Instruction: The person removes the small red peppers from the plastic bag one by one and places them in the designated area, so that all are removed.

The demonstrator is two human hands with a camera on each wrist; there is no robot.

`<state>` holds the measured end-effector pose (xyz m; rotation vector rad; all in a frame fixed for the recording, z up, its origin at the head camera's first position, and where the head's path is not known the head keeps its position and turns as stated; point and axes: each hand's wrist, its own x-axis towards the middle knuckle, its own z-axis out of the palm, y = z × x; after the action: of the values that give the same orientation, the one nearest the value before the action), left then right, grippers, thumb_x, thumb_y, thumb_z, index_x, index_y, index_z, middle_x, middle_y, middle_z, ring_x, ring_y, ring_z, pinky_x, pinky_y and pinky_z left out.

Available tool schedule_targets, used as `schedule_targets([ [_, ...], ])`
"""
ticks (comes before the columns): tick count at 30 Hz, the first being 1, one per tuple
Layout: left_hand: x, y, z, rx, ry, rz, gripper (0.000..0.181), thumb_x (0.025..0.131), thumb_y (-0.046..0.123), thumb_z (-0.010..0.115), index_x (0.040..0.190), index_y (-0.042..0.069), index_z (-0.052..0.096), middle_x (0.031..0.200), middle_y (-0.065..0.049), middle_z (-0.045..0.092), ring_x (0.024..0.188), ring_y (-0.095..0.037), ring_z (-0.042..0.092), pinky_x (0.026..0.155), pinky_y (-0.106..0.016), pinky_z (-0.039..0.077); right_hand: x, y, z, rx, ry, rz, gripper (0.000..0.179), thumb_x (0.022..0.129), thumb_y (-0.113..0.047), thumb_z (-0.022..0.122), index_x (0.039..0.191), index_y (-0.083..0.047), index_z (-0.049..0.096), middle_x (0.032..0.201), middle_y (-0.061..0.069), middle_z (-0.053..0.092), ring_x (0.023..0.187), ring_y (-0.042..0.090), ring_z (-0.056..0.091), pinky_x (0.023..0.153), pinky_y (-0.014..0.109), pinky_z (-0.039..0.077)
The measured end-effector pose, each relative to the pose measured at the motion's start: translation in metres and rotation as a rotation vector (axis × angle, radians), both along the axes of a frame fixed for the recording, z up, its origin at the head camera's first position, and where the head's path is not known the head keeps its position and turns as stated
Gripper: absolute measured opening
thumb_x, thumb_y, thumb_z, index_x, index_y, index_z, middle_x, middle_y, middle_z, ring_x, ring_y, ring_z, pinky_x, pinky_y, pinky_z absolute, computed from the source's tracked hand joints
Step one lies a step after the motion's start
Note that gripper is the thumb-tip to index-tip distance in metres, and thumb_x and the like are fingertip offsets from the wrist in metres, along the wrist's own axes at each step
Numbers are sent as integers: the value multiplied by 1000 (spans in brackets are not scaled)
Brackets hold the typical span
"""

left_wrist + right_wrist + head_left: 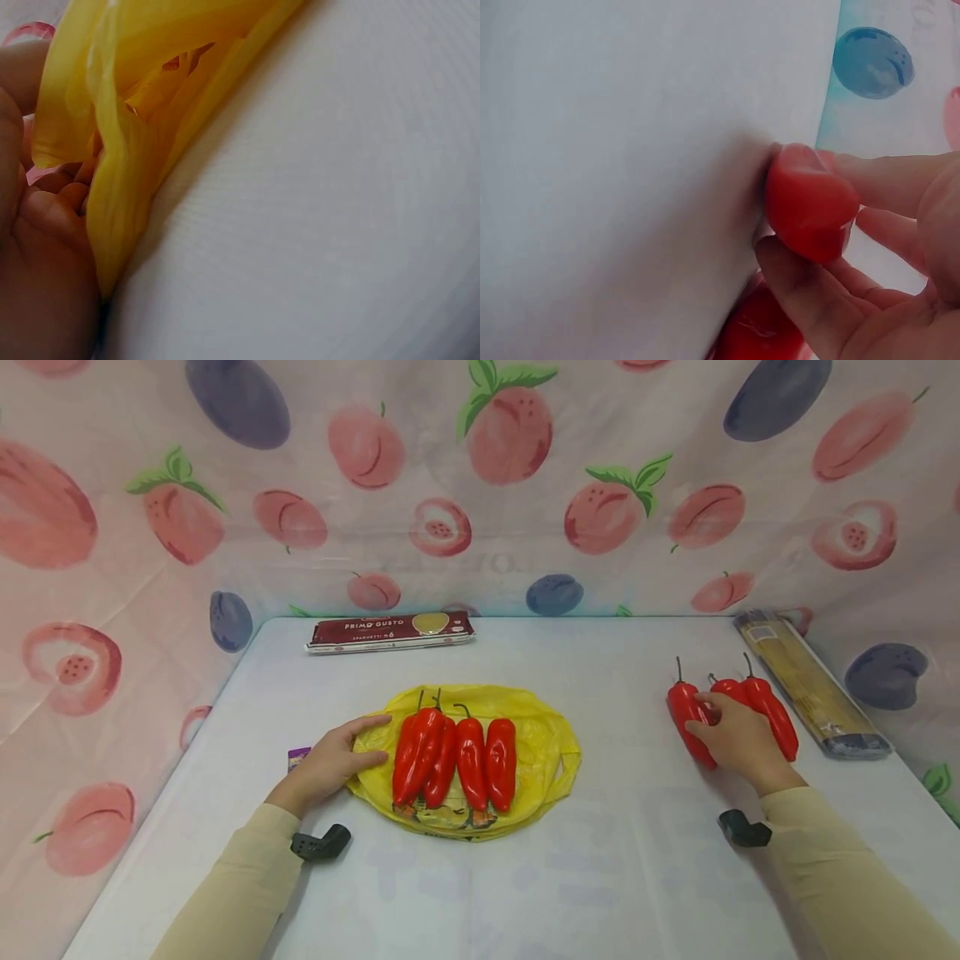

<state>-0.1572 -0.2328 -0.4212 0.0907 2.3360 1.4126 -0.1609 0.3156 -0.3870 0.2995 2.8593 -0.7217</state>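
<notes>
1. The left edge of a yellow plastic bag [551, 727] is touched by the left hand [330, 768]; its index finger and thumb are spread apart, and whether the edge is gripped by the other fingers cannot be told.
2. A red pepper [682, 703] on the right side of the table [600, 877] is pinched by the thumb and fingers of the right hand [738, 739]; whether it is lifted off the surface cannot be told.
3. Two more peppers [774, 710] are seen just beyond that hand, side by side and partly covered by it.
4. A group of red peppers [471, 764] is laid on the flattened bag, stems mostly pointing away from the person; those at the left are overlapped.
5. A dark red spaghetti packet [390, 632] is placed behind the bag, near the patterned cloth [510, 568].
6. A clear packet of pasta [813, 685] is set at the right, just beside the two peppers.
7. A small purple packet [297, 757] is partly hidden by the left hand.
</notes>
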Motion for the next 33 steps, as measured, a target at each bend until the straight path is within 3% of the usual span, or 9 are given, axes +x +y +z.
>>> schedule_targets([
  [18,-1,1,-1,5,2,2,64,92,27,71,151,22,46,157,-15,33,118,-28,57,84,-31,57,6,-3,8,43,12,28,70,92,-16,70,148,8,35,137,37,42,122,58,36,83,63,53],
  [27,-1,3,0,41,-11,15,63,92,23,70,150,21,46,153,-15,38,106,-24,63,82,-30,57,4,-3,8,48,47,28,65,94,-15,67,146,11,37,131,39,45,118,57,39,83,65,52],
  [33,0,3,0,40,-6,12,63,93,23,70,151,21,46,154,-15,36,109,-25,61,83,-31,57,4,-5,10,55,46,7,67,94,-16,67,146,11,36,130,39,46,118,57,40,84,66,51],
])
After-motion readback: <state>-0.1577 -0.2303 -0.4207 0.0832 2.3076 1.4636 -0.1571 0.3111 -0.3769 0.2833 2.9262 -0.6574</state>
